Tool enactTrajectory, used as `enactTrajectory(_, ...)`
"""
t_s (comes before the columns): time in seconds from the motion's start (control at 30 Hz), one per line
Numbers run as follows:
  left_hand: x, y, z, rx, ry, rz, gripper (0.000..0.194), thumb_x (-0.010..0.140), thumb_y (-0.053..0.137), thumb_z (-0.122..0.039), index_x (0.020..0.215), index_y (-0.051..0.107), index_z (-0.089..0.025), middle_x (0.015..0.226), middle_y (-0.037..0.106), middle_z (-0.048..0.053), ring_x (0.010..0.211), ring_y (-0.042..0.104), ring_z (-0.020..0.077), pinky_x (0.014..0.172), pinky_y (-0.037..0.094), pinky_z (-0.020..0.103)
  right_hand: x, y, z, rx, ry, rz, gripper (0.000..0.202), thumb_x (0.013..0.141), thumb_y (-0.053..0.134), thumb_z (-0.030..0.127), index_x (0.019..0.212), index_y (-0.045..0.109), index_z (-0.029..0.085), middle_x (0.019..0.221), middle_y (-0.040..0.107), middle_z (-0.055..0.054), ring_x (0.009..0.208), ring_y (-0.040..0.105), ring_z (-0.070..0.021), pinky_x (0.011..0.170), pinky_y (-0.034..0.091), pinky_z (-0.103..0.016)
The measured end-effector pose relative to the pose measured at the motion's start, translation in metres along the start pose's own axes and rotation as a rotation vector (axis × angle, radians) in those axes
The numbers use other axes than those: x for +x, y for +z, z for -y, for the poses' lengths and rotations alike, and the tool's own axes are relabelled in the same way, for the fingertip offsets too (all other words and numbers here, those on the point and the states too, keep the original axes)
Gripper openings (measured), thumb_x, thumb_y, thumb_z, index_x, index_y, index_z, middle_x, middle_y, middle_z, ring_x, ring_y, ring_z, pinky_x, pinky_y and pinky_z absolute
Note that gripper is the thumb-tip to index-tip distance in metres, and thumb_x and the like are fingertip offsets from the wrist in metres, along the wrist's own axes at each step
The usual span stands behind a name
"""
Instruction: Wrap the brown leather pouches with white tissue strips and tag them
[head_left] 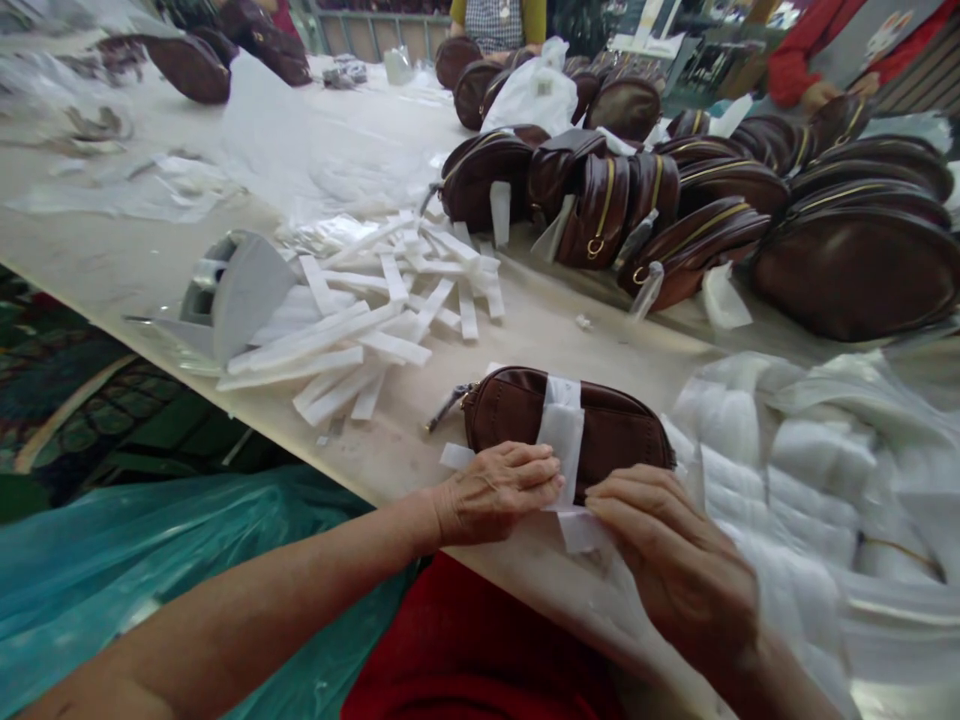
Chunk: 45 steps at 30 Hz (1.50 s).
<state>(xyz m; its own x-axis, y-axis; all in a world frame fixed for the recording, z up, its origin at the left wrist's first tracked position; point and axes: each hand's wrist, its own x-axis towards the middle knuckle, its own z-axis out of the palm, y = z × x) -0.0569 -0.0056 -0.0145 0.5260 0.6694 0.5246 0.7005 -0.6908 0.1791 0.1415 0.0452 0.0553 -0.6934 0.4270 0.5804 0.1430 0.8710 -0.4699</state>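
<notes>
A small brown pouch is laid flat near the front edge of the pale surface, its zip pull pointing left. A white paper strip is wrapped over the middle of the pouch from top to front, and its lower end is folded out toward the edge.

The left hand is pressed against the front of the pouch, fingers half curled, fingertips set on the strip; the grip is closed lightly on the paper rather than around the pouch. The right hand is held just beside it, fingers bent, the tips pinching the strip's loose lower end — the two hands nearly touch there.

To the right of the pouch a heap of white wadding is spread over the surface. Behind the pouch, to the left, a loose pile of cut white strips is scattered, with a grey tape dispenser at its left end. Farther back a long row of brown bags with gold zips is stacked on edge, several with white tags hanging from them. Clear plastic sheeting is strewn across the far left of the surface. At the far edge, parts of other people are seen — a yellow sleeve and a red sleeve.
</notes>
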Motion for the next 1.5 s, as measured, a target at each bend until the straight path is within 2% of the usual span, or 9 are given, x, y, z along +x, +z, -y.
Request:
enactTrajectory(0.17,-0.001,-0.004,0.001,-0.174,-0.052,0.092,0.023,0.077,0.043,-0.013,0.095,0.057,-0.009,0.111,0.058,0.014,0.116,0.048,0.0242,0.100,0.043,0.036,0.018,0.017,-0.034,-0.018,0.144,-0.043,0.012,0.084,0.055,0.010,0.082,0.063,0.018,0.079,0.064,-0.004,0.075,0.059,-0.0144,0.068,0.049,-0.028)
enactTrajectory(0.27,-0.001,-0.003,0.000,-0.234,-0.077,0.047,0.020,0.077,0.044,-0.017,0.091,0.057,-0.009,0.107,0.058,0.016,0.114,0.051,0.0245,0.099,0.045,0.036,0.018,0.031,-0.049,-0.094,0.278,-0.041,0.011,0.086,0.056,0.019,0.079,0.064,0.019,0.079,0.063,-0.003,0.073,0.058,-0.0144,0.067,0.048,-0.028)
enactTrajectory(0.4,-0.001,-0.001,0.000,-0.262,-0.092,-0.013,0.011,0.079,0.047,-0.017,0.077,0.055,-0.011,0.096,0.059,0.015,0.111,0.053,0.0251,0.093,0.049,0.034,0.015,0.047,-0.058,-0.172,0.391,-0.060,0.017,0.086,0.056,0.026,0.073,0.063,0.020,0.079,0.059,-0.003,0.073,0.056,-0.0144,0.066,0.046,-0.028)
enactTrajectory(0.57,0.005,-0.005,-0.002,-0.329,-0.191,-0.041,0.012,0.080,0.048,-0.020,0.070,0.050,-0.014,0.081,0.055,0.009,0.089,0.056,0.0192,0.083,0.052,0.031,0.013,0.054,-0.058,-0.209,0.412,-0.047,0.021,0.087,0.054,0.025,0.069,0.061,0.019,0.079,0.056,-0.004,0.075,0.053,-0.0156,0.068,0.045,-0.029)
enactTrajectory(0.67,0.015,-0.009,-0.006,-0.202,-0.231,-0.069,0.015,0.085,0.045,-0.018,0.074,0.053,-0.012,0.082,0.055,0.009,0.088,0.055,0.0201,0.081,0.052,0.033,0.012,0.056,-0.059,-0.199,0.396,-0.053,0.020,0.088,0.053,0.024,0.070,0.060,0.018,0.079,0.055,-0.004,0.075,0.053,-0.0161,0.069,0.045,-0.030)
enactTrajectory(0.83,0.025,-0.001,-0.010,0.140,-0.131,-0.020,0.027,0.089,0.039,-0.013,0.106,0.056,0.000,0.107,0.057,0.018,0.109,0.052,0.0276,0.096,0.045,0.041,0.010,0.058,-0.060,-0.197,0.400,-0.058,0.020,0.088,0.052,0.023,0.070,0.058,0.018,0.081,0.056,-0.005,0.077,0.053,-0.0165,0.072,0.045,-0.031)
enactTrajectory(1.2,0.016,0.011,-0.010,0.262,-0.104,0.007,0.030,0.087,0.043,-0.012,0.109,0.057,0.002,0.123,0.052,0.024,0.120,0.048,0.0310,0.100,0.041,0.044,0.014,0.063,-0.064,-0.260,0.427,-0.185,0.009,0.083,0.055,0.023,0.075,0.054,0.019,0.075,0.055,-0.004,0.073,0.054,-0.0181,0.068,0.047,-0.033)
enactTrajectory(1.33,0.016,0.012,-0.009,0.314,-0.111,-0.002,0.027,0.087,0.046,-0.014,0.109,0.057,-0.001,0.120,0.056,0.021,0.116,0.051,0.0294,0.097,0.042,0.044,0.011,0.034,-0.050,-0.205,0.438,-0.299,0.021,0.084,0.057,0.028,0.102,0.055,0.017,0.080,0.058,-0.003,0.069,0.057,-0.0161,0.065,0.050,-0.031)
enactTrajectory(1.5,0.018,0.010,-0.013,0.280,-0.120,-0.034,0.025,0.089,0.043,-0.013,0.108,0.059,-0.006,0.120,0.058,0.017,0.115,0.053,0.0272,0.096,0.042,0.042,-0.046,-0.066,-0.044,-0.633,0.452,-0.451,0.018,0.084,0.060,0.029,0.097,0.060,0.018,0.096,0.063,-0.009,0.091,0.058,-0.0210,0.082,0.047,-0.036)
